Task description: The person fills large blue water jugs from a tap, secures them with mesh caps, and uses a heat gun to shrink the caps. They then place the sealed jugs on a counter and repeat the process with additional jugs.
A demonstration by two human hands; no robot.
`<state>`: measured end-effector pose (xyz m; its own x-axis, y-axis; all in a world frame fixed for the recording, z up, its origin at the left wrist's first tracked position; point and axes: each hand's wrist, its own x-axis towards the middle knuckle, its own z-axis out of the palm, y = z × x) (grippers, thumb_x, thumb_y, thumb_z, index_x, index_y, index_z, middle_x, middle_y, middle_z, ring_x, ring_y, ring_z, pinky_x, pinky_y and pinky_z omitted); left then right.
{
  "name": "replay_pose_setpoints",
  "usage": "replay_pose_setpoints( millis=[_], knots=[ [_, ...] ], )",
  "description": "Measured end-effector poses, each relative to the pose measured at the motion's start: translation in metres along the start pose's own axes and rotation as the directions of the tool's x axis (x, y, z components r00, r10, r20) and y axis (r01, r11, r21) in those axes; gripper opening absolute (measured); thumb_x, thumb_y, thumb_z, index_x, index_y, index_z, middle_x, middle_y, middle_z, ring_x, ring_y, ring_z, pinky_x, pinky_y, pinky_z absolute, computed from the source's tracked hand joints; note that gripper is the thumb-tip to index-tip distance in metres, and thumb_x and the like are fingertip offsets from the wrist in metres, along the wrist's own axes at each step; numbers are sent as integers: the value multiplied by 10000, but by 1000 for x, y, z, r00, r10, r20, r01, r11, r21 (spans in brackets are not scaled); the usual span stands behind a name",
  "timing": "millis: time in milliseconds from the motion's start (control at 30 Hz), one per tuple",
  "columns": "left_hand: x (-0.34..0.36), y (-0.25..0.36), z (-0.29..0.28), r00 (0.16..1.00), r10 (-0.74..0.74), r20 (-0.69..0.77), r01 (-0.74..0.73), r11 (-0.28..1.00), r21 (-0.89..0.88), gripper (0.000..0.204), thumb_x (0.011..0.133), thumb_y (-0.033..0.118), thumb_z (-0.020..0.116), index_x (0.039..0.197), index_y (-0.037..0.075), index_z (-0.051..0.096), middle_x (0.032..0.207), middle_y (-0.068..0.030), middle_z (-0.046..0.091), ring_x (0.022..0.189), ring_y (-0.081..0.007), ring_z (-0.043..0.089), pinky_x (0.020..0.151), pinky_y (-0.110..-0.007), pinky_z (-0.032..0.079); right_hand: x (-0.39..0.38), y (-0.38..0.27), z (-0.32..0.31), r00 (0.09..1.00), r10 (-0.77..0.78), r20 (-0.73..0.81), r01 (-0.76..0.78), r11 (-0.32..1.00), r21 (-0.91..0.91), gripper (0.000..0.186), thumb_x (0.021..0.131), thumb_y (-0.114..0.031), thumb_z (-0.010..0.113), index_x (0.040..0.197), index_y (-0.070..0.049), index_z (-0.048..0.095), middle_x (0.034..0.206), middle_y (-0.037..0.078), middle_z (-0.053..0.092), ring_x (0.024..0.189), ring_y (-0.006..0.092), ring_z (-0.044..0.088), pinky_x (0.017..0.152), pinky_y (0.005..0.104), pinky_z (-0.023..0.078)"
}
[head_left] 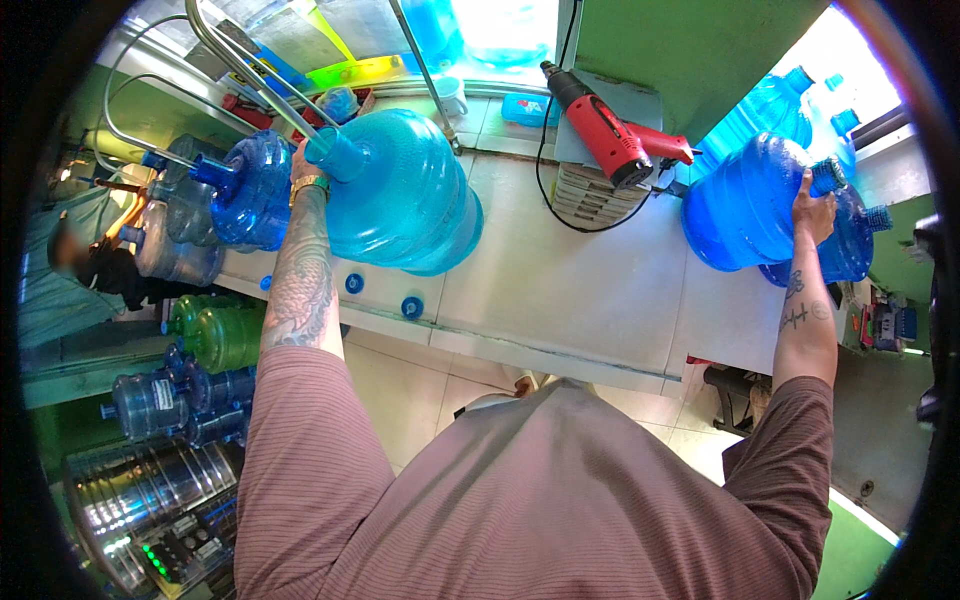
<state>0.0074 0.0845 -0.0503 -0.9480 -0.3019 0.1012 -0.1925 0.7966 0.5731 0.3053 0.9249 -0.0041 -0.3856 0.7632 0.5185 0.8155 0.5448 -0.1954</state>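
Observation:
A big light-blue water jug [400,190] stands on the white tiled counter, left of the middle. My left hand [301,165] is closed at the side of its neck, under bent metal filling pipes [255,75]; the neck partly hides my fingers. At the right end of the counter is a darker blue water jug [745,205], tilted with its neck toward the right. My right hand [815,212] grips it by the neck, thumb on the near side. Another blue jug [850,245] is partly hidden behind that hand.
A red heat gun [605,130] with a black cord lies on a stack [595,195] at the counter's back. Blue caps [411,307] sit near the front edge. More blue jugs [255,190] stand left; green jugs [225,335] are lower. A person [75,260] is at far left.

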Motion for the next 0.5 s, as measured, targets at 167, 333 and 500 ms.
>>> replay_pose_setpoints(
  millis=[167, 333, 500],
  knots=[
    [3, -4, 3, 998, 42, -37, -42, 999, 2, 719, 756, 747, 654, 1123, 133, 725, 1079, -202, 709, 1028, -369, 665, 868, -488, 516, 0, 0, 1, 1000, -5, -24, 6, 1000, 13, 1035, 857, -817, 378, 1384, 67, 491, 1373, 279, 534, 1277, 402, 525, 1059, 500, 422],
    [-4, 2, -1, 1000, 17, 9, -17, 998, 62, 592, 807, 616, 612, 1216, 194, 678, 1192, -210, 676, 1118, -406, 636, 922, -498, 509, -2, -1, -1, 1000, 5, -21, -5, 1000, 1, 967, 861, -776, 435, 1336, 62, 530, 1323, 258, 576, 1237, 385, 559, 1027, 500, 442],
    [-12, 12, -6, 1000, 3, -4, -3, 999, 51, 594, 802, 612, 624, 1213, 188, 679, 1169, -212, 683, 1104, -408, 640, 909, -500, 511, 0, 0, 3, 998, -9, -70, 8, 1000, -15, 970, 865, -776, 428, 1348, 60, 526, 1333, 257, 574, 1249, 382, 555, 1041, 489, 437]
  ],
)
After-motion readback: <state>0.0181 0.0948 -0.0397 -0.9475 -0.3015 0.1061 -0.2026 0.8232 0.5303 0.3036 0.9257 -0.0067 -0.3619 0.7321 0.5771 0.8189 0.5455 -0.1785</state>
